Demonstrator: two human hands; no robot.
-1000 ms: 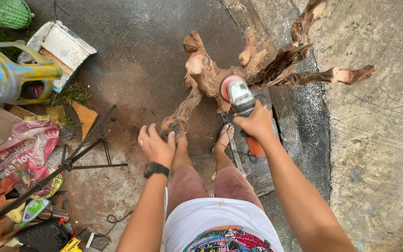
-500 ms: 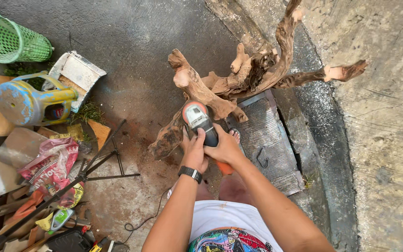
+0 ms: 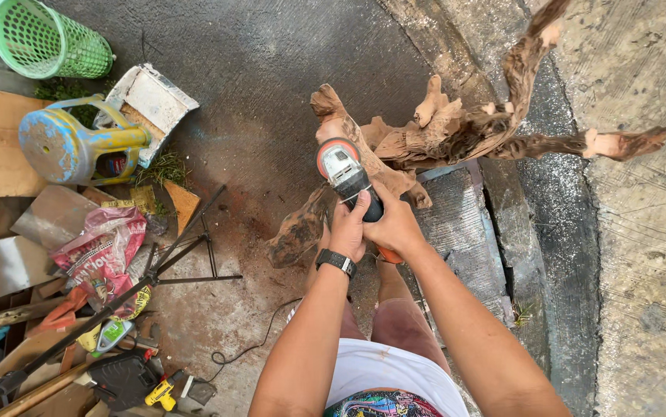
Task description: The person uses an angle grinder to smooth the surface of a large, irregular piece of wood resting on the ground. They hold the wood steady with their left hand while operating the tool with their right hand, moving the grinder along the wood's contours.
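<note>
A gnarled driftwood root [image 3: 441, 135] with several branches stands on the pavement in front of me. Both hands grip an angle grinder [image 3: 346, 174] with a grey head and an orange disc. My left hand [image 3: 348, 225], with a black watch on the wrist, wraps the body from the left. From the right, my right hand [image 3: 396, 224] closes around the body, with the grinder's orange rear end showing beneath it. The disc rests against a thick left limb of the root, near its pale cut end.
A metal drain grate [image 3: 460, 232] lies under the root by a curb. To the left lie a black tripod [image 3: 171, 266], a blue-yellow stool [image 3: 67, 147], a green basket [image 3: 43, 38], a white box [image 3: 152, 100], a red bag [image 3: 101, 247] and scattered tools. Red sawdust covers the ground.
One second ago my left hand was free and open; it then joined my right hand on the grinder. The grinder moved from the root's centre to the left limb.
</note>
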